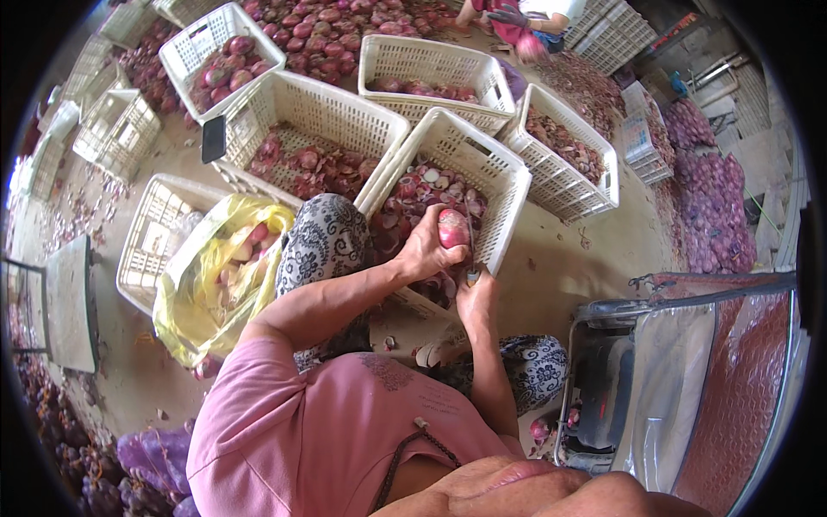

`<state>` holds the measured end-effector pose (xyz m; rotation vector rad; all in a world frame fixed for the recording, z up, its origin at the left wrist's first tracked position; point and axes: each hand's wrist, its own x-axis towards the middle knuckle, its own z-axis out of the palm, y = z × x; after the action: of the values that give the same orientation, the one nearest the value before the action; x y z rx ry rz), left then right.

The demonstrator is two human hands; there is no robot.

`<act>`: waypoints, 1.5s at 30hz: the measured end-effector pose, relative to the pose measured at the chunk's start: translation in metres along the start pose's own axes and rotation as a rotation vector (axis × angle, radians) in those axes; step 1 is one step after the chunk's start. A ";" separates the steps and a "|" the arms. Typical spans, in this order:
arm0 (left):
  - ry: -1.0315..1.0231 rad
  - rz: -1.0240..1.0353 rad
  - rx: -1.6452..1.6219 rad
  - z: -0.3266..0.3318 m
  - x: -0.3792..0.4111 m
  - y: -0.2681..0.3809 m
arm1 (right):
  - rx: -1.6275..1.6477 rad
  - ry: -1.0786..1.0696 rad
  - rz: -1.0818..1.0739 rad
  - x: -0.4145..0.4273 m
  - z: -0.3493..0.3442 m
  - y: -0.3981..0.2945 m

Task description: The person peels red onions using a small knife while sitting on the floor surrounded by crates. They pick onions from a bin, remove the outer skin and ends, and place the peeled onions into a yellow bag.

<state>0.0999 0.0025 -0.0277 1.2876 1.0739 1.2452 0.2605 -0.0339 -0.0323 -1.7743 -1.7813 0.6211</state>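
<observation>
My left hand (426,249) grips a red onion (453,228) over a white plastic crate (510,187). In my right hand (477,294) is a knife (471,258), its thin blade upright along the onion's right side. Cut onion ends and peels (446,184) lie in the crate beneath. To the left, a yellow plastic bag (194,284) with peeled onions (236,268) in it hangs over the rim of another crate (145,239).
Crates with skins (323,97) and whole onions (223,64) stand ahead, a phone (214,139) on one rim. A heap of onions (323,39) lies beyond. A co-worker's gloved hand (508,15) shows at the top. A metal-framed chair (581,310) stands at the right, net sacks (714,213) behind.
</observation>
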 end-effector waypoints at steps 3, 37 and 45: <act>-0.053 0.015 -0.020 0.006 -0.006 -0.006 | 0.026 0.002 0.006 -0.001 -0.005 -0.010; -0.027 0.044 -0.405 -0.041 0.001 0.008 | 0.059 -0.091 0.015 -0.005 0.020 0.056; -0.305 0.088 -0.215 -0.013 -0.014 0.013 | 1.557 -0.582 0.291 -0.002 -0.008 0.011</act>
<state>0.0852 -0.0113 -0.0171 1.3175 0.6547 1.1486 0.2741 -0.0363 -0.0339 -0.6877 -0.6621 2.0272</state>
